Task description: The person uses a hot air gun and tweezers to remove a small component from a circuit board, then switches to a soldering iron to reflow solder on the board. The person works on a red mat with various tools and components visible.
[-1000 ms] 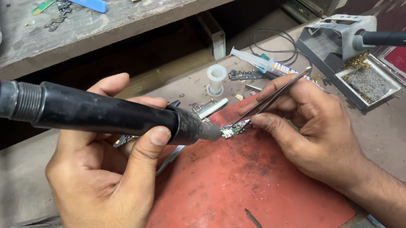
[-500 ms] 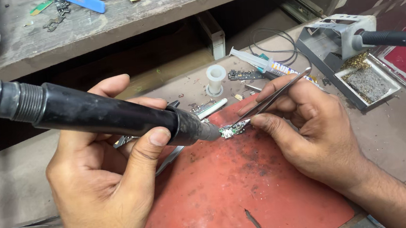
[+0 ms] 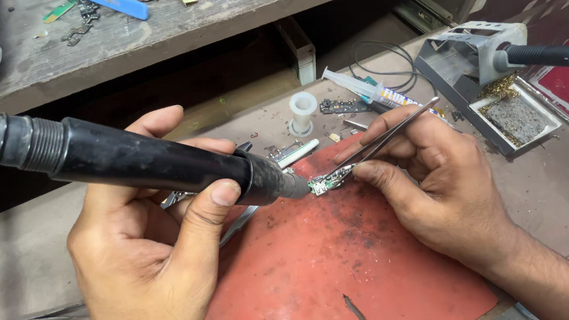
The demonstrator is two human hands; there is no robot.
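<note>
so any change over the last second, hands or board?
Nothing visibly changed. The left hand still holds the black hot-air handpiece with its nozzle at the small circuit board, and the right hand still pins the board with the tweezers on the red mat. The soldering iron stand is unmoved.
</note>
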